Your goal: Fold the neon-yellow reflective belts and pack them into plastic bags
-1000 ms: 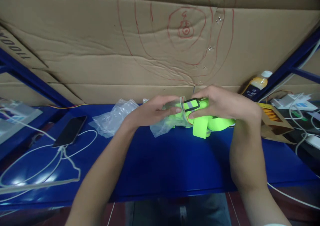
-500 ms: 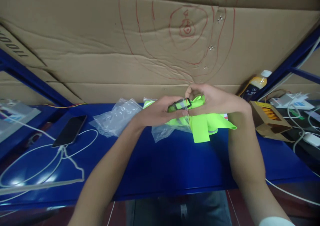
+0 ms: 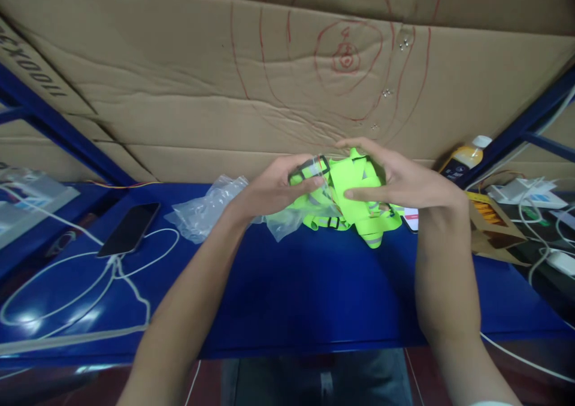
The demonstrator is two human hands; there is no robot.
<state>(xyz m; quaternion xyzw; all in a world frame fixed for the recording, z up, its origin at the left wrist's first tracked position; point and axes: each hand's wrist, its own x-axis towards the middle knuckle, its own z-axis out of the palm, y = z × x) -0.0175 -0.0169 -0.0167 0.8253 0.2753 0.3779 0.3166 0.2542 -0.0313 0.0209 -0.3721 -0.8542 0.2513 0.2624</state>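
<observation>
Between my hands is a bundle of neon-yellow reflective straps (image 3: 354, 181) with grey bands and black buckles. My left hand (image 3: 285, 184) grips its left end, thumb pressed over a strap with a black buckle (image 3: 323, 165). My right hand (image 3: 390, 175) is wrapped round the right side, with the thumb on the front of the folded yellow webbing. Clear plastic film (image 3: 285, 221) shows below and against the bundle near my left hand. A lower strap with a black buckle (image 3: 333, 222) hangs at the bundle's underside.
A crumpled clear plastic bag (image 3: 209, 208) lies on the blue table (image 3: 305, 298). To the left are a black phone (image 3: 130, 229) and white cables. Another phone (image 3: 411, 219) peeks out by my right wrist. A bottle (image 3: 467, 157) and an open cardboard box (image 3: 494, 232) stand at right.
My right hand has opened wider and now holds the folded webbing from the right. The loose strap ends that hung down are gathered into the bundle. The view has shifted slightly.
</observation>
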